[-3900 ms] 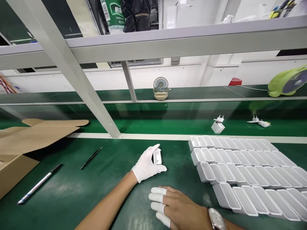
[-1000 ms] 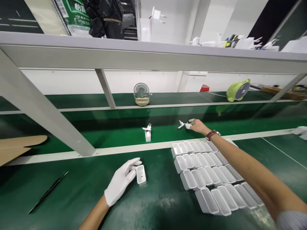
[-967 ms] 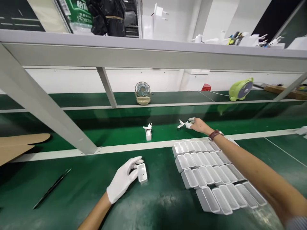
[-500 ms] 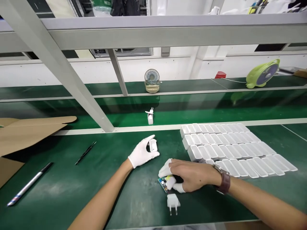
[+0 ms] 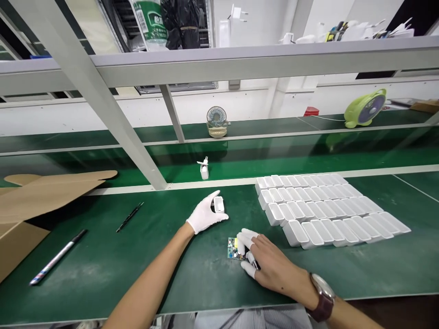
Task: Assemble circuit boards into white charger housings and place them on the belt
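Newly turned circuit board (image 5: 233,249) in closed right grip (image 5: 272,261) (left grip (image 5: 204,214) loosely spread around white case (image 5: 219,205)).

The glove (image 5: 200,218) on the left hand (image 5: 206,213) looks like matt white cloth. At three o'clock from it, the boxes (image 5: 324,210) seem smooth plastic. At nine o'clock, the carton (image 5: 55,192) is dull brown cardboard. The green bench (image 5: 202,278) is smooth, slightly glossy.

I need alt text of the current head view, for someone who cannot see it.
A gloved left hand curls around a white case on a green bench; the right hand, wearing white finger covers, holds a circuit board. Rows of white boxes sit at right.
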Available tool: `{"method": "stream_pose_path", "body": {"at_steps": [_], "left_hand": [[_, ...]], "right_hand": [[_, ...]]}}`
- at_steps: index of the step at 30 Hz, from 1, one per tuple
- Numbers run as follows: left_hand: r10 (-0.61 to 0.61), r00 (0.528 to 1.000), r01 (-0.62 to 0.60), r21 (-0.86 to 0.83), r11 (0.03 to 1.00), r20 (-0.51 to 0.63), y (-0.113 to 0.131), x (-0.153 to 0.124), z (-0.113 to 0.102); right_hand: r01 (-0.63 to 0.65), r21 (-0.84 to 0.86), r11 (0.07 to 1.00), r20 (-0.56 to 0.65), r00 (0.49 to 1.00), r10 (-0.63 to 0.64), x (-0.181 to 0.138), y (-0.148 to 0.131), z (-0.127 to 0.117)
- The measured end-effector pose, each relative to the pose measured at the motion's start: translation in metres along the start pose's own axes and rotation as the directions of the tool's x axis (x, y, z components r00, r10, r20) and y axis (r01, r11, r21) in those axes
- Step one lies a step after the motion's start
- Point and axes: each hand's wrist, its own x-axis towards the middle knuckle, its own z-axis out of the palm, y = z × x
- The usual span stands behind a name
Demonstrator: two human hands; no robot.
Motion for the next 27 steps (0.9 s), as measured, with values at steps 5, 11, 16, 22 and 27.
{"method": "stream_pose_path", "body": {"at_steps": [5,11,16,22,27], "left_hand": [[-0.005,1.0,0.005,0.009,1.0,-0.016,-0.001,-0.001,0.0],[0.062,0.997,-0.06,0.049,0.997,-0.05,-0.002,-0.001,0.002],[0.04,0.996,-0.036,0.052,0.998,-0.079,-0.003,-0.005,0.004],[0.108,0.991,-0.094,0.156,0.983,-0.084,-0.005,-0.013,0.001],[0.201,0.977,-0.185,0.188,0.965,-0.066,-0.009,-0.024,0.005]], "right_hand": [[0.03,0.118,0.993,-0.169,0.986,-0.009,0.01,-0.002,-0.002],[0.058,0.421,0.905,-0.254,0.965,0.056,0.056,0.001,-0.048],[0.058,0.441,0.895,-0.333,0.937,0.103,0.089,0.018,-0.047],[0.02,0.352,0.936,-0.337,0.936,0.106,0.079,0.026,-0.02],[0.014,0.238,0.971,-0.397,0.914,0.084,0.07,0.025,-0.01]]}}
